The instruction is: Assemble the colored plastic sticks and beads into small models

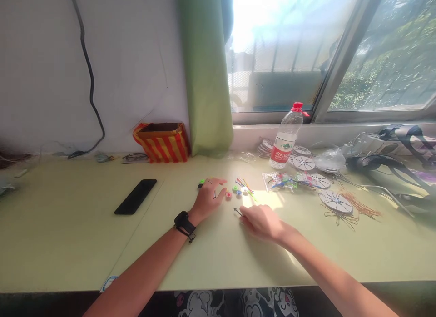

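My left hand [208,200], with a black watch [184,223] at the wrist, is over the table with its fingers apart, beside small coloured round pieces. A red round piece [228,195] lies just right of its fingertips. Green [235,189], blue [239,193] and white [245,190] pieces are a little farther right, next to a bunch of thin coloured sticks [247,186]. In my right hand [260,220] a small dark pointed tool [237,211] is pinched, its tip toward the left. More small pieces are partly hidden behind my left hand.
A black phone [135,197] lies at left. Along the back stand a striped red-yellow box [166,144] and a water bottle [285,140]. To the right are plastic packets [282,181], white discs [335,201], brown wires [361,205], and black straps with cables [381,165].
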Motion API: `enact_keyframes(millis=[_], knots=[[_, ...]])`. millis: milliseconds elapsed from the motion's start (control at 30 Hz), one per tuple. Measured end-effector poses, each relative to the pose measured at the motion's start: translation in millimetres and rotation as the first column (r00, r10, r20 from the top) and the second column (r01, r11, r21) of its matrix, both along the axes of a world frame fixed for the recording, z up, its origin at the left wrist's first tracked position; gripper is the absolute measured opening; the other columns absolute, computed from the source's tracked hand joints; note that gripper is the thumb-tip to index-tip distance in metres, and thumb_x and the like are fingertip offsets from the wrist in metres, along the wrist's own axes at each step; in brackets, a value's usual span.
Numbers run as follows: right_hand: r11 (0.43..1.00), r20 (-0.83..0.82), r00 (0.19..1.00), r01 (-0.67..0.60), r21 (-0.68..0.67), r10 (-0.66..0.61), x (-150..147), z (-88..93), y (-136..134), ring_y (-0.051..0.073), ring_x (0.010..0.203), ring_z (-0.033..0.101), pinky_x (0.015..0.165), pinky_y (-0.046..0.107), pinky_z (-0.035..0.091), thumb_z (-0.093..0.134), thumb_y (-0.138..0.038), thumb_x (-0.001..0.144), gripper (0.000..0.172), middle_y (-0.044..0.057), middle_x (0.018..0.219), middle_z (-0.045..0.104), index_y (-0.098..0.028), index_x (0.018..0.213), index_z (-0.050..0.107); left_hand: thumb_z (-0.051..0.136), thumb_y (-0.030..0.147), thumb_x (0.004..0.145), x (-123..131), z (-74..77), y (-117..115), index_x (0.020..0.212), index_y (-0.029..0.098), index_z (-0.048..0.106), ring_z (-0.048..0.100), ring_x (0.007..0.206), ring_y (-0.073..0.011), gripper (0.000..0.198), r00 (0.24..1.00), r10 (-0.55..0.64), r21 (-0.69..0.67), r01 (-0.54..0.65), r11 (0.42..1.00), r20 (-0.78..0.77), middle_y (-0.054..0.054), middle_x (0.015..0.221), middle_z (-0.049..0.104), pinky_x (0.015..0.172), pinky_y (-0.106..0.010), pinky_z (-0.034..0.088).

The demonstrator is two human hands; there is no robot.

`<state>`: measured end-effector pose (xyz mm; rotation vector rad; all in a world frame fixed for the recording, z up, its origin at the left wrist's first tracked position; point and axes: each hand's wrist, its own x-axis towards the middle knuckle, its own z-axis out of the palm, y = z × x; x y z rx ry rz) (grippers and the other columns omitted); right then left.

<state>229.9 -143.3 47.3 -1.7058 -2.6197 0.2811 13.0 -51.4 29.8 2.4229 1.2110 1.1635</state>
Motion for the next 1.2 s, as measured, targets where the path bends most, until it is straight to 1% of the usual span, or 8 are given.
enact_keyframes(millis=[133,233,367,600,800,1000,1100,1200], knots=[[0.999,-0.019,0.999,0.036,0.04,-0.035,33,-17.1,-3,0.016,0.057,0.04,0.057,0.032,0.017,0.039,-0.034,0.102,0.022,0.003,0.074,0.059,-0.022,0.092,0.055,0.062,0.026,0.093,0,-1.5,-3,0.106,0.022,0.072,0.059,0.106,-0.0271,0.017,0.997,-0.052,-0.013,0.051,0.999,-0.061,-0.006,0.106,0.072,0.104,-0.045,0.044],[0.986,-0.062,0.985,0.163,0.042,-0.16,63,-27.2,-7,0.018,0.058,0.045,0.058,0.032,0.019,0.04,-0.036,0.103,0.024,0.004,0.072,0.06,-0.023,0.088,0.054,0.062,0.027,0.094,2,-1.2,-5,0.099,0.023,0.074,0.059,0.102,-0.0265,0.014,0.993,-0.087,-0.017,0.086,0.996,-0.081,-0.006,0.1,0.072,0.107,-0.047,0.041],[0.93,-0.072,0.931,0.362,0.066,-0.358,102,-34.0,-11,0.019,0.061,0.054,0.058,0.03,0.021,0.044,-0.038,0.102,0.027,0.003,0.072,0.064,-0.024,0.082,0.052,0.059,0.025,0.095,2,1.3,-9,0.097,0.023,0.074,0.059,0.099,-0.0253,0.016,0.982,-0.143,-0.025,0.141,0.99,-0.122,-0.005,0.1,0.072,0.102,-0.045,0.044],[0.861,-0.071,0.874,0.486,0.15,-0.481,141,-40.6,-12,0.021,0.064,0.061,0.057,0.028,0.025,0.043,-0.043,0.103,0.029,0.003,0.072,0.068,-0.024,0.082,0.052,0.056,0.024,0.096,1,3.9,-14,0.099,0.021,0.075,0.059,0.099,-0.0255,0.019,0.961,-0.18,-0.008,0.182,0.983,-0.211,-0.007,0.108,0.072,0.095,-0.044,0.047],[0.768,-0.064,0.817,0.562,0.307,-0.573,114,-31.5,-13,0.021,0.06,0.059,0.056,0.029,0.022,0.05,-0.038,0.099,0.017,0.005,0.072,0.067,-0.023,0.094,0.058,0.054,0.023,0.097,3,3.6,-13,0.098,0.021,0.075,0.058,0.098,-0.026,0.021,0.951,-0.178,-0.02,0.179,0.984,-0.252,-0.007,0.103,0.072,0.09,-0.043,0.048],[0.924,-0.252,0.939,0.295,0.243,-0.234,63,-20.6,15,0.021,0.072,0.061,0.061,0.028,0.03,0.053,-0.042,0.095,0.019,0.003,0.08,0.069,-0.024,0.094,0.06,0.058,0.023,0.094,13,-0.9,-21,0.129,0.024,0.067,0.054,0.115,-0.0305,0.035,0.958,-0.172,0.006,0.178,0.984,-0.231,-0.008,0.124,0.069,0.103,-0.048,0.044],[0.936,-0.287,0.928,0.299,0.188,-0.238,45,-20.6,37,0.021,0.072,0.06,0.061,0.028,0.03,0.056,-0.043,0.093,0.02,0.003,0.08,0.069,-0.024,0.096,0.062,0.061,0.026,0.094,16,-5.2,-26,0.134,0.027,0.064,0.05,0.121,-0.0329,0.04,0.949,-0.164,0.008,0.173,0.985,-0.27,-0.008,0.136,0.065,0.105,-0.051,0.042],[0.92,-0.327,0.897,0.36,0.154,-0.296,35,-26.6,51,0.021,0.071,0.059,0.06,0.028,0.029,0.054,-0.042,0.095,0.025,0.003,0.077,0.068,-0.022,0.105,0.066,0.061,0.027,0.094,16,-7.1,-26,0.127,0.027,0.068,0.049,0.12,-0.0334,0.034,0.946,-0.173,-0.004,0.179,0.984,-0.275,-0.007,0.133,0.066,0.104,-0.052,0.042]])
